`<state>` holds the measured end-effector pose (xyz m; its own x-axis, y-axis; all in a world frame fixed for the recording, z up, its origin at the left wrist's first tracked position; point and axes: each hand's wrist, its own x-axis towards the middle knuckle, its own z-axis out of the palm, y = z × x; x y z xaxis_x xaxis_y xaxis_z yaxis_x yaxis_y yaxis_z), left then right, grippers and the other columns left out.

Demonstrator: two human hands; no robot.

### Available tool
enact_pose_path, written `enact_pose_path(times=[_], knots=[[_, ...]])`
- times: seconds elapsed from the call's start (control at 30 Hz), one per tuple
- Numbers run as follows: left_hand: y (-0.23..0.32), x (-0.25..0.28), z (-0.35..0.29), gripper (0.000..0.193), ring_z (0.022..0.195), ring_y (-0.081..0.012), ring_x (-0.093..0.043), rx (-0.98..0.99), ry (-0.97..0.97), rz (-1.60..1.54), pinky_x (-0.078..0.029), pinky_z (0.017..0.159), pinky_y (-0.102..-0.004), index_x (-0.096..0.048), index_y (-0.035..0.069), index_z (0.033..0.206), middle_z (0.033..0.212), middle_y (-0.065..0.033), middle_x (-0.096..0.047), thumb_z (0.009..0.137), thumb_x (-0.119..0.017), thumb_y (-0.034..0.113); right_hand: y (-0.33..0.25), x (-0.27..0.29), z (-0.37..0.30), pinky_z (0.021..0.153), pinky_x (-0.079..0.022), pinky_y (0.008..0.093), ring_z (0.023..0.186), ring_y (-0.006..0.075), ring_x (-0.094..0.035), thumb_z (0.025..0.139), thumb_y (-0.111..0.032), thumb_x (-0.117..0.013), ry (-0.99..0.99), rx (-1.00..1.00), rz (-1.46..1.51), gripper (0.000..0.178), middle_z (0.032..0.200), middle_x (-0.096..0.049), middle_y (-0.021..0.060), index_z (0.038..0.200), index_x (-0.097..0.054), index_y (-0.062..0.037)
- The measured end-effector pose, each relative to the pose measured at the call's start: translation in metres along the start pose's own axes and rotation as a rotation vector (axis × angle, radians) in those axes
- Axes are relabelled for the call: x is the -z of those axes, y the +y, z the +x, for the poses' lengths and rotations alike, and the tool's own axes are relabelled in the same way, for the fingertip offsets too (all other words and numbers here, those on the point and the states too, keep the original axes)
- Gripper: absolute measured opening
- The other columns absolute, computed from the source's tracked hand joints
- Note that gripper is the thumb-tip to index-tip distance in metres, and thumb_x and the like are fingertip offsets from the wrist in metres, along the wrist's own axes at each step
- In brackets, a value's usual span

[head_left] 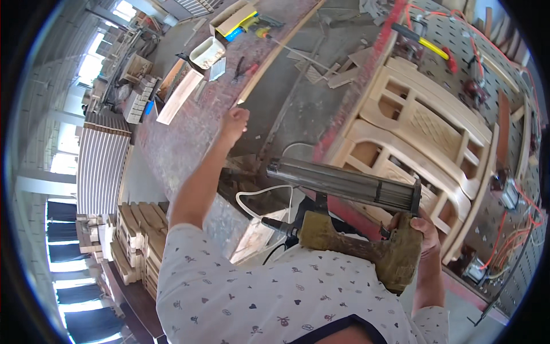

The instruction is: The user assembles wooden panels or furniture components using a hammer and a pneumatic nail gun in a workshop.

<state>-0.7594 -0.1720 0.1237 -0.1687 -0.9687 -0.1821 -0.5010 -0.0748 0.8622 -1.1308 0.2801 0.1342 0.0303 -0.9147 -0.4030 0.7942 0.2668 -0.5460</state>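
My right hand (425, 234) is wrapped round the head end of a pneumatic nail gun (358, 243), a worn olive-brown body with a long dark magazine (344, 182). The gun lies across in front of my chest, and an air hose (243, 200) runs from its handle end. Stretched forward, my left hand (234, 125) is closed beside the edge of the reddish worn table (166, 149). A small pale bit shows at its fingertips; what it is cannot be made out. To the right, carved pale wooden panels (432, 129) lie on a perforated metal bench.
Clamps with orange air lines (507, 192) and a yellow-and-black handled hammer (427, 46) are on the metal bench (452, 28). The left table carries a wooden board (180, 97), a white tub (207, 53) and pliers (239, 69). Wood offcuts (344, 77) litter the floor between.
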Motion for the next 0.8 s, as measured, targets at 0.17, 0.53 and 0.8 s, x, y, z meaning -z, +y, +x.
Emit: enact_pose_path(times=[0.17,0.53,0.8], knots=[[-0.045,0.051,0.178,0.019,0.064,-0.0205,-0.062,-0.103,0.179,0.66,-0.049,0.056,-0.0349,-0.073,0.004,0.087,0.069,-0.0084,-0.067,0.077,-0.066,0.018,0.028,-0.042,0.087,0.071,-0.053,0.0359,0.079,0.0316,-0.066,0.075,-0.019,-0.061,0.114,-0.077,0.064,0.057,0.092,-0.067,0.0242,0.124,-0.05,0.0075],[-0.24,0.224,0.386,0.045,0.084,-0.0358,-0.065,-0.15,0.236,0.947,-0.052,0.075,-0.044,-0.066,0.012,0.116,0.091,-0.0137,-0.068,0.081,-0.065,0.041,0.039,-0.113,0.189,0.069,-0.054,0.0347,0.08,0.0334,-0.068,0.074,-0.016,-0.062,0.27,-0.18,0.024,0.058,0.09,-0.068,0.0237,0.126,-0.049,0.0072],[-0.233,0.239,0.391,0.044,0.093,-0.036,-0.066,-0.04,0.153,1.053,-0.052,0.083,-0.0423,-0.067,0.016,0.119,0.096,-0.013,-0.069,0.082,-0.067,0.042,0.041,-0.141,0.231,0.07,-0.054,0.0353,0.077,0.0318,-0.067,0.073,-0.014,-0.061,0.327,-0.224,0.018,0.057,0.09,-0.068,0.0228,0.125,-0.05,0.0065]])
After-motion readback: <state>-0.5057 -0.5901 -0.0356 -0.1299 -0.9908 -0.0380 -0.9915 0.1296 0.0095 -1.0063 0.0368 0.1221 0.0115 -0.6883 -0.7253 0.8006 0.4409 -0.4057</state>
